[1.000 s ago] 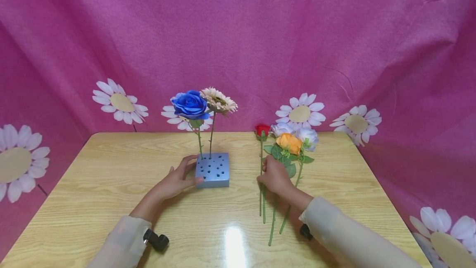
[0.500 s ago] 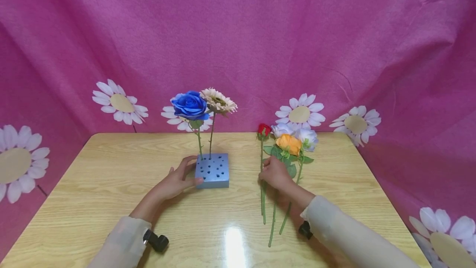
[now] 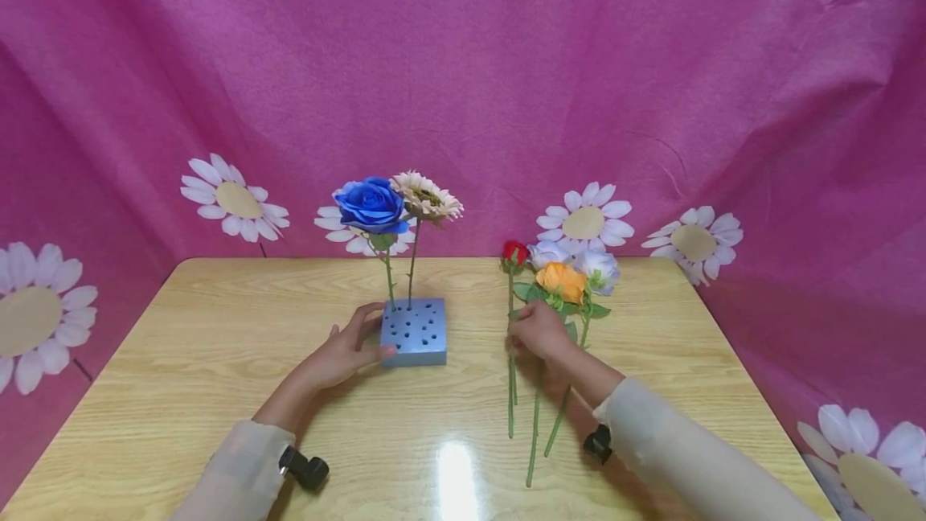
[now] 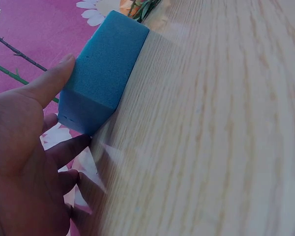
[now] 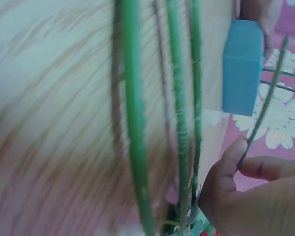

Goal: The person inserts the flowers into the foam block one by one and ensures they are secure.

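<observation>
My left hand (image 3: 346, 352) grips the left side of a blue foam block (image 3: 412, 356), the thumb at its near left corner and a finger at the far one. Holes dot the block's top. A blue rose (image 3: 371, 206) and a cream daisy-like flower (image 3: 425, 197) stand upright in it. With thumb and index finger, my right hand (image 3: 541, 332) pinches the stem of a red rose (image 3: 515, 253). In the right wrist view that stem (image 5: 265, 105) slants up above the table. Beneath and beside this hand lie other green stems (image 5: 179, 98).
An orange rose (image 3: 563, 281) and pale lilac-white flowers (image 3: 599, 268) lie on the wooden table (image 3: 217, 328), right of the block. A pink cloth (image 3: 463, 87) printed with daisies hangs behind the table and at its sides.
The red rose has shifted slightly right, its stem end now lower in the head view. My right hand has moved a little right with it. The left hand and block stay in place.
</observation>
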Motion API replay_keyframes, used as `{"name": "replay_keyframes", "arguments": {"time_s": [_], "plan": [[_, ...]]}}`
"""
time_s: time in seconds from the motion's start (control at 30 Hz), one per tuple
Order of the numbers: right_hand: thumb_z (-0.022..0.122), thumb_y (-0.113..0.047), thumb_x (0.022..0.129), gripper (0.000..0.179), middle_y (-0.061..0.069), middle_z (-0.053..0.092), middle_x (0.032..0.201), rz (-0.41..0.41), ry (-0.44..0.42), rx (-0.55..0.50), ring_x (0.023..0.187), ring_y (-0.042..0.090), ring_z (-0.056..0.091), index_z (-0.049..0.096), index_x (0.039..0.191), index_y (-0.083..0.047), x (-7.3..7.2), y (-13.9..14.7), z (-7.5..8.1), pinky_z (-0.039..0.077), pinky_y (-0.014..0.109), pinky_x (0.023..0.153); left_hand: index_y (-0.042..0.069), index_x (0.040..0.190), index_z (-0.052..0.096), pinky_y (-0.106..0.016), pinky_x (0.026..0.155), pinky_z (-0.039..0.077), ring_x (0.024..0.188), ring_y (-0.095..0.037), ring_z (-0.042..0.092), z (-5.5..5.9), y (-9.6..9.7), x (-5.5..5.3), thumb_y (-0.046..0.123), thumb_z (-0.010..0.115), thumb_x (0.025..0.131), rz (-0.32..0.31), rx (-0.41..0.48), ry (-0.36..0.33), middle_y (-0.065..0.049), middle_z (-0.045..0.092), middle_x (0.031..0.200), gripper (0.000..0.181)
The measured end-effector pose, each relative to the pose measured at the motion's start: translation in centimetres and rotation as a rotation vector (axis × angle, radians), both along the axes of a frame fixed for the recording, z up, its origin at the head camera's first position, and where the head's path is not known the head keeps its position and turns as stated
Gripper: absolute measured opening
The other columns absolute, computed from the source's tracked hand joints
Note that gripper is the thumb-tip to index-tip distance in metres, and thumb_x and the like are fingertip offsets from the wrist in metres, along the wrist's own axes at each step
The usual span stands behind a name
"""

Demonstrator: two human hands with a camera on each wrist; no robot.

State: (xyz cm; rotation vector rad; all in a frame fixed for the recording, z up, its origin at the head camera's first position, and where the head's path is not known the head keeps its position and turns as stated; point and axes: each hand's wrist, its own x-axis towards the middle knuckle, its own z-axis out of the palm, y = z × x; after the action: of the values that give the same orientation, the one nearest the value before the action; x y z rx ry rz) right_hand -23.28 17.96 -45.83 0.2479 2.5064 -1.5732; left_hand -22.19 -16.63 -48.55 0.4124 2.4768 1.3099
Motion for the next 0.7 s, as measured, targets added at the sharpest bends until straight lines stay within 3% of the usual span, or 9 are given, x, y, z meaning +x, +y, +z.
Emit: {"name": "replay_keyframes", "arguments": {"time_s": [0.23,0.37,0.5,0.57,0.7], "plan": [[0.060,0.002,0.098,0.026,0.008,0.072,0.081,0.040,-0.147,-0.420,0.066,0.008,0.066,0.058,0.116,0.021,0.4,0.4,1.2,0.056,0.017,0.060,0.018,0.160,0.018,-0.068,0.117,-0.020,0.157,-0.039,0.015,0.1,0.1,0.0,0.045,0.069,0.098,0.000,-0.001,-0.005,-0.023,0.026,0.167,0.085],[0.059,-0.002,0.101,0.035,0.008,0.075,0.087,0.036,-0.236,-0.529,0.071,0.009,0.068,0.056,0.127,0.021,0.5,0.7,1.4,0.056,0.017,0.063,0.018,0.160,0.018,-0.068,0.117,-0.020,0.157,-0.039,0.015,0.1,0.1,0.1,0.044,0.070,0.098,-0.001,0.002,-0.004,-0.023,0.026,0.167,0.085],[0.059,-0.004,0.101,0.038,0.014,0.076,0.099,0.040,-0.284,-0.604,0.087,0.019,0.074,0.052,0.131,0.017,0.6,0.7,1.5,0.062,0.030,0.084,0.018,0.161,0.018,-0.067,0.117,-0.021,0.158,-0.039,0.015,0.1,0.1,0.1,0.044,0.070,0.098,0.000,0.004,-0.008,-0.023,0.026,0.167,0.085],[0.058,-0.006,0.102,0.039,0.017,0.075,0.107,0.063,-0.312,-0.645,0.097,0.026,0.075,0.048,0.135,0.014,0.7,0.7,1.5,0.058,0.040,0.096,0.018,0.161,0.018,-0.067,0.118,-0.021,0.158,-0.039,0.014,0.1,0.1,0.1,0.045,0.070,0.098,0.001,0.004,-0.011,-0.023,0.025,0.167,0.086],[0.051,-0.009,0.107,0.045,0.025,0.068,0.122,0.130,-0.363,-0.721,0.106,0.033,0.073,0.035,0.145,0.007,1.0,0.7,1.5,0.052,0.052,0.103,0.017,0.161,0.018,-0.067,0.117,-0.020,0.158,-0.039,0.014,0.2,0.1,0.1,0.045,0.070,0.098,0.003,0.007,-0.018,-0.023,0.026,0.167,0.086]]}}
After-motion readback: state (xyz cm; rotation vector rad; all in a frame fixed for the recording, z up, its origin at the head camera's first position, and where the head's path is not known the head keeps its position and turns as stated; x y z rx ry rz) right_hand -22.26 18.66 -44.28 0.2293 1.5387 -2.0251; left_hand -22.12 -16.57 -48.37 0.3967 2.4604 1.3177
